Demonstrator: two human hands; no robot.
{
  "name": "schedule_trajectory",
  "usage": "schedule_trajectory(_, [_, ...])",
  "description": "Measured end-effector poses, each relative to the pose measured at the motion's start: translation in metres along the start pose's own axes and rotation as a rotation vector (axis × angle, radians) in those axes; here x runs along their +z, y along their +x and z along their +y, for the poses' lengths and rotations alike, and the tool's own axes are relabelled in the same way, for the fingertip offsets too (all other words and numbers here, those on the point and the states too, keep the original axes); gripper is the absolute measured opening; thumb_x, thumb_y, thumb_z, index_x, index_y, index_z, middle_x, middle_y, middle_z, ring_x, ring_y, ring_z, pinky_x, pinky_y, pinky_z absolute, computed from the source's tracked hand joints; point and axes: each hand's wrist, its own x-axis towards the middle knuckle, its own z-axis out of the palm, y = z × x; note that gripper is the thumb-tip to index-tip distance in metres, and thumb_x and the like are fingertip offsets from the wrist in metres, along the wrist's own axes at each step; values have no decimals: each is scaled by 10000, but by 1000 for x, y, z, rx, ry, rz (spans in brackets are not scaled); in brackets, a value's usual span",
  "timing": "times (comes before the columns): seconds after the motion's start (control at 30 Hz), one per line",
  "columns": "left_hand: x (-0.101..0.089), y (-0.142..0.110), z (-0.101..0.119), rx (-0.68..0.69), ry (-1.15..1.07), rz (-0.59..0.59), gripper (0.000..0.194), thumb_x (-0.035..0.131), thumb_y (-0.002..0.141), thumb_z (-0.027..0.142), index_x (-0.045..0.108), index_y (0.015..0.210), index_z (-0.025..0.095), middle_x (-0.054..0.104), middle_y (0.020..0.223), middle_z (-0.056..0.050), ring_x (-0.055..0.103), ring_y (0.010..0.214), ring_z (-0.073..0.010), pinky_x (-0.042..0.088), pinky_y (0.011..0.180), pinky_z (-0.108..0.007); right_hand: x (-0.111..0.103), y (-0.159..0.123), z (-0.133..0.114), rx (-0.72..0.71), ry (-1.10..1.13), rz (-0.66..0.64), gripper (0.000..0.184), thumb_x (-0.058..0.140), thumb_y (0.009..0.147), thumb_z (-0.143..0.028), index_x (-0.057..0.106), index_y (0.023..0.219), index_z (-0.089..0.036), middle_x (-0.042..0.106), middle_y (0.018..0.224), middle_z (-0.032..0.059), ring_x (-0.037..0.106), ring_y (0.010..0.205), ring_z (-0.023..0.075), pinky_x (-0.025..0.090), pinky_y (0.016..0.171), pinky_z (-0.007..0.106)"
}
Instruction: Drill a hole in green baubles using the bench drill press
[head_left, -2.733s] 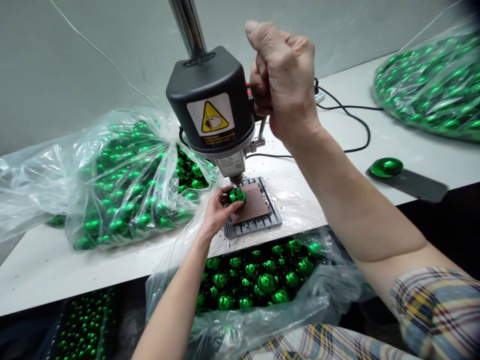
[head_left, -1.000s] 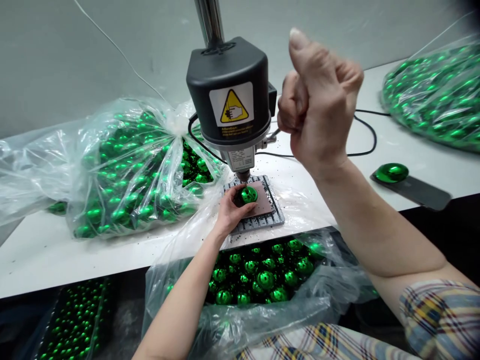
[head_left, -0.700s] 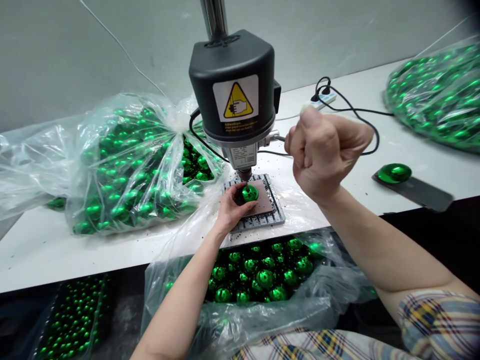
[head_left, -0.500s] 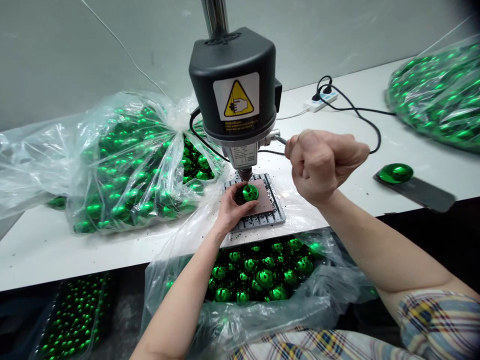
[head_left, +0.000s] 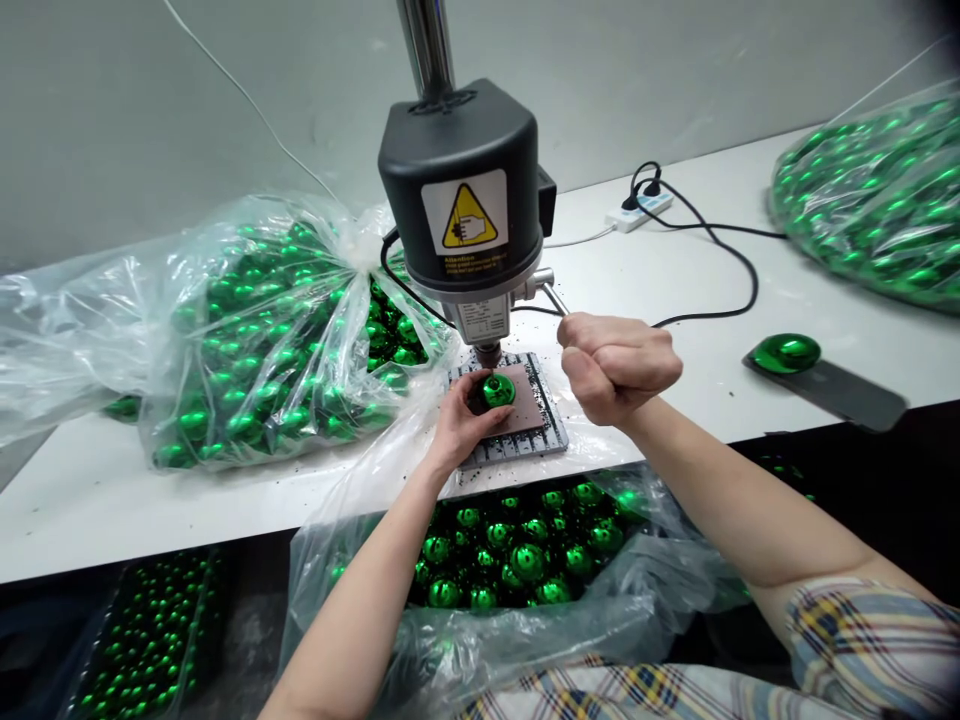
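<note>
My left hand (head_left: pixel 461 418) curls thumb and fingers around a shiny green ball (head_left: pixel 498 390), holding it on a pinkish pad (head_left: pixel 527 405) over the slotted metal base (head_left: pixel 556 432). Straight above the ball hangs the chuck of a black drill press (head_left: pixel 459 190); I cannot tell whether its bit touches the ball. My right hand (head_left: pixel 619 368) is closed in a fist around the end of the press's lever (head_left: pixel 553 296), to the right of the drill head. Dark shavings lie scattered about the base.
A clear bag of green balls (head_left: pixel 262 340) stands left of the press, and another bag (head_left: pixel 870 190) at the far right. An open bag of balls (head_left: pixel 525 560) sits below the table edge. A phone (head_left: pixel 855 393) with a green ball (head_left: pixel 786 352) and a power strip (head_left: pixel 639 211) lie on the right.
My right hand has swung the lever down and to the left. My left hand keeps hold of the ball in the same place. The camera view has shifted slightly.
</note>
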Motion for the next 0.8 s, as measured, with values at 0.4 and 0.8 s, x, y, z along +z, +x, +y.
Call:
schedule_trajectory(0.4, [-5,-13,26,-77,70,136,518,876,677,326,639,1114,181,704,1059,-86,661,967,-238,534,888,-409,14,98,22,740,133,218,570,759,817,-510,409,454,-244,374,390,-44,293,329,95,194,326,315])
schedule_trajectory(0.8, [-107,24,58,106,523,412,162,529,948,223,677,1011,205,643,866,-52,611,834,-220,488,836,-370,19,106,41,820,199,322,477,772,738,-325,399,454,-238,322,383,-48,240,312,86,104,268,280])
